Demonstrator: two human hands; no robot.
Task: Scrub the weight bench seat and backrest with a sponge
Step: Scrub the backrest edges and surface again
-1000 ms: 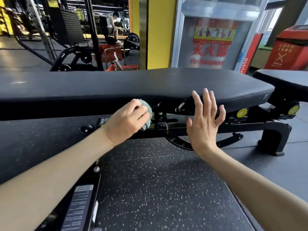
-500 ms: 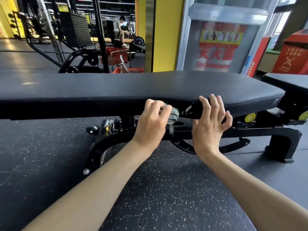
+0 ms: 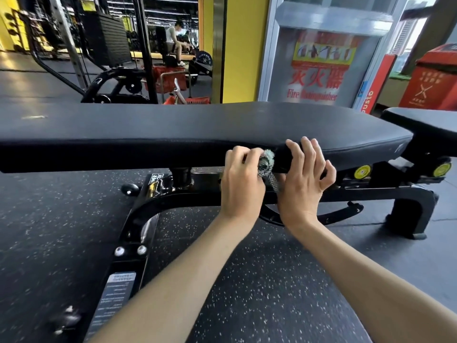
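Observation:
The long black backrest pad [image 3: 173, 127] of the weight bench lies flat across the view, with the black seat pad [image 3: 425, 122] at the far right. My left hand [image 3: 241, 184] grips a grey-green sponge [image 3: 267, 167] and presses it against the near side edge of the backrest. My right hand [image 3: 303, 181] sits just right of the sponge, fingers curled over the pad's edge and thumb side touching the sponge's lower end. Part of the sponge is hidden between the two hands.
The bench's black steel frame [image 3: 138, 219] runs under the pad to a foot [image 3: 410, 216] at the right, with yellow knobs [image 3: 362, 172]. Speckled rubber floor lies below. A fire extinguisher cabinet [image 3: 319, 63], red bin [image 3: 430, 82] and gym machines [image 3: 108, 50] stand behind; a person sits far back.
My left hand carried the sponge right and up along the backrest's side edge until it met my right hand. My right hand went from flat and spread to curled on the pad edge.

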